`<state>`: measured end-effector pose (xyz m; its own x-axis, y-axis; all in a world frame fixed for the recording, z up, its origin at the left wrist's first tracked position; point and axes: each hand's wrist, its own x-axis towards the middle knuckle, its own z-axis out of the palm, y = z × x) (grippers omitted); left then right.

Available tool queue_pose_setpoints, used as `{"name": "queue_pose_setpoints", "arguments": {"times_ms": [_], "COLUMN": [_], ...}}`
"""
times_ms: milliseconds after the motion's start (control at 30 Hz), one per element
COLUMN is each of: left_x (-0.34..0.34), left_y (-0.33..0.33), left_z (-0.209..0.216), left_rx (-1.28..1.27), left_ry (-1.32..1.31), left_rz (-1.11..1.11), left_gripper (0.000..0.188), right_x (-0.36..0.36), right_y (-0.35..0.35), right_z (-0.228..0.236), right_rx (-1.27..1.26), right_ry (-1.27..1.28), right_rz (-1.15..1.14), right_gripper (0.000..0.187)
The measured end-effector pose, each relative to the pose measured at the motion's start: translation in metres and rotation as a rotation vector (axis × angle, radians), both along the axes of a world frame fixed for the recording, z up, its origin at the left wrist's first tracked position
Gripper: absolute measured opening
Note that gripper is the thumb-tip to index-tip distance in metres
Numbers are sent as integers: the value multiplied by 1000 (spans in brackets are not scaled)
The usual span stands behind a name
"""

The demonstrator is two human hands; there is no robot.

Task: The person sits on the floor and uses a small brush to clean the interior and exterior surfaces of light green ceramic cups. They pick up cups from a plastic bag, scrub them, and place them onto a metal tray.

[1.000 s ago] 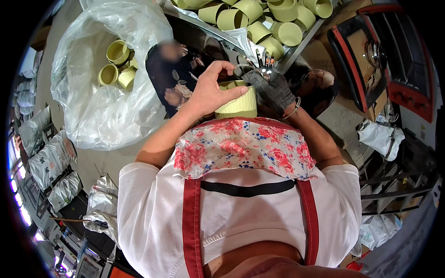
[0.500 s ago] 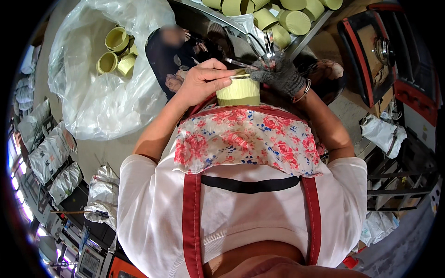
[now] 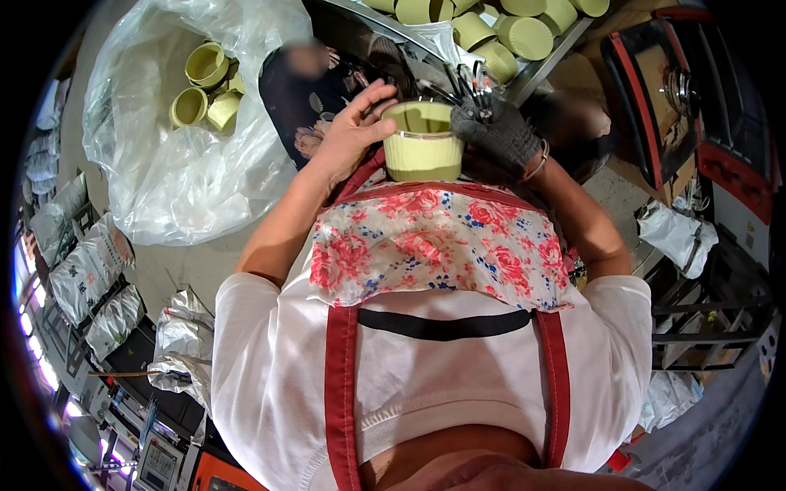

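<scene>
A pale green ribbed flowerpot (image 3: 423, 159) stands upright at my lap, its open mouth tipped toward me. Beside its left rim is my bare left hand (image 3: 354, 135), fingers stretched out and apart, the thumb at the rim. My right hand (image 3: 498, 135), in a dark grey knitted glove, is closed around a shiny, thin-bladed metal tool (image 3: 473, 86) whose exact kind is blurred. The glove's knuckles rest against the pot's right rim. Below the pot lies my floral apron (image 3: 434, 237).
To the left, a large clear plastic bag (image 3: 155, 184) holds several green pots (image 3: 206, 67). More pots (image 3: 524, 38) lie in a metal-edged tray (image 3: 540, 78) at the far side. Dark floral cloth (image 3: 286, 106) lies behind my left hand. A black-and-red machine (image 3: 655, 98) stands at right.
The pot has tipped so its inside shows. My left fingers have come off the rim and spread. My gloved hand has shifted slightly, and the metal tool has turned upward.
</scene>
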<state>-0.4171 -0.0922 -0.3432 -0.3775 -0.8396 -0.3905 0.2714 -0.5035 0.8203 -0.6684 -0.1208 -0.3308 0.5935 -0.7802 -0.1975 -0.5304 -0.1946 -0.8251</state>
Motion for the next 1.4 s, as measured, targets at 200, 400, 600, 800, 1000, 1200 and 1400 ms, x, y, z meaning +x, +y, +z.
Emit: {"name": "queue_pose_setpoints", "arguments": {"times_ms": [200,400,600,800,1000,1200,1400], "left_x": [-9,-27,-35,-28,8,154,126], "left_y": [-4,-3,0,-8,-29,-35,-29], "left_z": [42,40,54,55,70,117,100], "left_rx": [375,283,165,273,-59,-355,-420], "left_ry": [320,221,99,198,131,-793,-674], "left_rz": [-12,47,22,3,370,1367,1056], "left_gripper": [39,20,13,10,28,38,21], "right_x": [12,3,3,12,1,-73,-77], "right_y": [28,19,12,0,-70,-207,-231], "right_z": [16,8,16,27,3,-60,-68], "right_rx": [302,-224,-544,-57,-631,-721,-299], "right_ry": [-459,-174,124,-179,241,753,711], "right_rz": [-543,-113,188,-16,-44,-314,-273], "right_gripper": [21,29,25,18,34,28,39]}}
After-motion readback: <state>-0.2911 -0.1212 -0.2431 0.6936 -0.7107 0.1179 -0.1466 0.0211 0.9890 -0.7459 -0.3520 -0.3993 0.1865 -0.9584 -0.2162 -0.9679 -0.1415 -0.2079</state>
